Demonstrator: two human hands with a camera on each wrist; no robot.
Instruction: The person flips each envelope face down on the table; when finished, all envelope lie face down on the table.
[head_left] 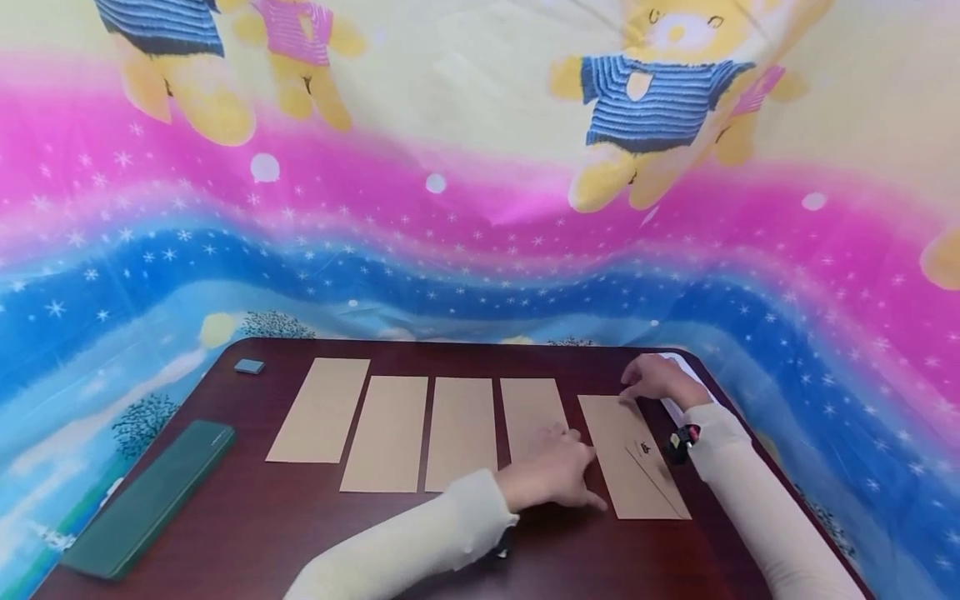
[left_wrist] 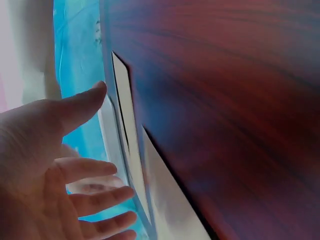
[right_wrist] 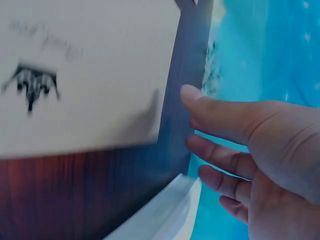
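A tan envelope [head_left: 611, 467] with a printed dark mark and a thin slanted line lies on the right part of the table. In the right wrist view, a black crown print and faint script show on this envelope [right_wrist: 100, 105]. My right hand [head_left: 660, 379] is at its far right corner, fingers loosely bent with nothing between them. My left hand [head_left: 551, 471] is spread over the near part of a plain tan envelope [head_left: 528, 400], its fingertips towards the printed one. That plain envelope's near end is hidden. The left wrist view shows the left hand [left_wrist: 65, 165] holding nothing.
More plain tan envelopes, such as the leftmost one [head_left: 318, 412], lie in a row to the left. A long green case [head_left: 153, 496] stands by the left edge, a small blue block [head_left: 249, 367] at the far left corner. White paper [head_left: 678, 367] lies beside the right hand.
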